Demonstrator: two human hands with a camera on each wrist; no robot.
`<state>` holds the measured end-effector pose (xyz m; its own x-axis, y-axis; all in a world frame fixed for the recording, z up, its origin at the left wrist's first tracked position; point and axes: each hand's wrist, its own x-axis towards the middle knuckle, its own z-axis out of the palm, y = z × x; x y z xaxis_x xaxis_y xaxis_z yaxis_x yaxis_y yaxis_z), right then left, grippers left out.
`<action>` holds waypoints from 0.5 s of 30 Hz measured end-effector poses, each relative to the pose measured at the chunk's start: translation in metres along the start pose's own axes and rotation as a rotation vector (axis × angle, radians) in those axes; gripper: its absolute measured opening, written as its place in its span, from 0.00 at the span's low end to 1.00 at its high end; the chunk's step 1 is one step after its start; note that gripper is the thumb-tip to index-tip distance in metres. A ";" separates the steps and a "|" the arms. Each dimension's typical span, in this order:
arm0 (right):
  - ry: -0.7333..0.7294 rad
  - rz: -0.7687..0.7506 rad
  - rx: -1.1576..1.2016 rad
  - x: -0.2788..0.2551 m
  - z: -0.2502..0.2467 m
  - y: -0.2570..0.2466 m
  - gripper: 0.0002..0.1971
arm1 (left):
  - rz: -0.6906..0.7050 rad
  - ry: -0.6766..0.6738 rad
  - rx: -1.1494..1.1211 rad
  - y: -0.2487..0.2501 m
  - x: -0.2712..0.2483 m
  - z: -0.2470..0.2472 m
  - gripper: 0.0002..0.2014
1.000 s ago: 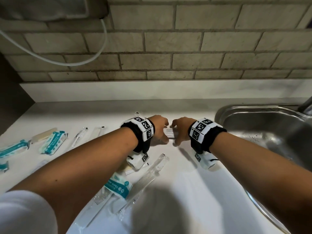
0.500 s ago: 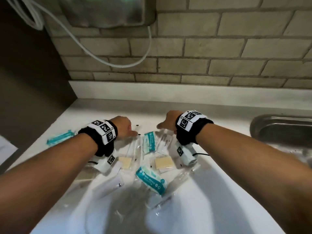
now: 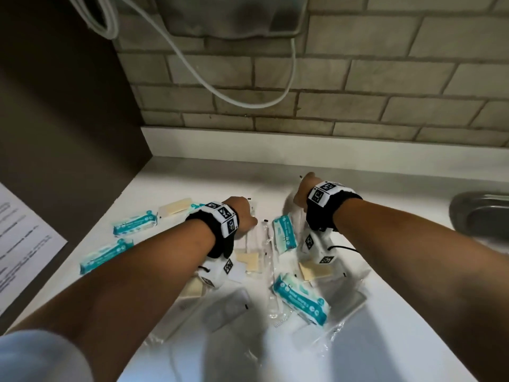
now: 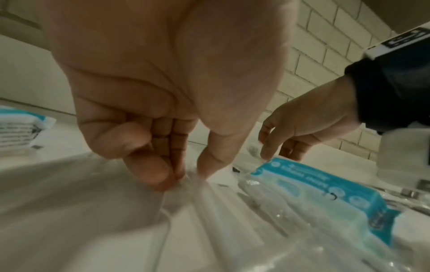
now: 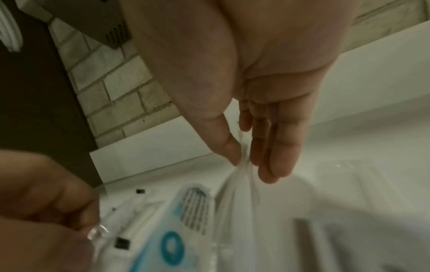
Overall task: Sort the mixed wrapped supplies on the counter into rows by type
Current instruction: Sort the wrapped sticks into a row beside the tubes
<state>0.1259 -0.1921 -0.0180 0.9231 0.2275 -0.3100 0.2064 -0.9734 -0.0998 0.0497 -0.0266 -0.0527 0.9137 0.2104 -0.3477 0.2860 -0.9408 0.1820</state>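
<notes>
Crinkly clear wrappers (image 4: 190, 185) pinched by both hands (left (image 4: 163, 88), right (image 5: 251, 92)), glossy teal packs (image 3: 300, 301) alongside

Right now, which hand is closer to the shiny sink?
Right. The right hand is at the middle of the counter, on the sink's side; the left hand is beyond it, farther away.

Dim, warm-grey light falls from above and behind; the person's head and arms cast broad soft shadows on the white table (image 3: 371, 340). Clear wrappers (image 3: 338, 312) show small glints. Both wrist views are motion-blurred, soft and noisy. The brick wall (image 3: 358, 86) bows at the head view's edges.
</notes>
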 end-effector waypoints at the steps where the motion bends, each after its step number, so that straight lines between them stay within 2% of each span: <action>1: 0.033 0.041 0.124 0.003 0.000 -0.006 0.36 | -0.008 -0.002 -0.014 -0.001 0.001 0.000 0.18; 3: 0.110 0.053 0.336 0.004 -0.006 -0.018 0.31 | -0.030 0.000 -0.065 -0.005 0.000 -0.005 0.17; 5: 0.188 0.002 0.483 0.000 -0.015 -0.025 0.27 | -0.029 0.046 -0.160 -0.012 0.003 -0.012 0.17; 9: 0.332 -0.143 0.663 -0.022 -0.026 -0.039 0.21 | 0.052 0.229 -0.626 -0.031 0.003 -0.037 0.18; 13: 0.310 -0.289 0.649 -0.046 -0.025 -0.056 0.09 | 0.116 0.442 -0.923 -0.041 -0.007 -0.066 0.04; 15: 0.240 -0.325 0.637 -0.054 -0.016 -0.063 0.08 | 0.142 0.548 -1.009 -0.045 -0.014 -0.076 0.05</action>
<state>0.0681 -0.1430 0.0205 0.9082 0.4171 0.0350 0.3198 -0.6376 -0.7008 0.0463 0.0333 0.0134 0.8882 0.4391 0.1352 0.0458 -0.3774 0.9249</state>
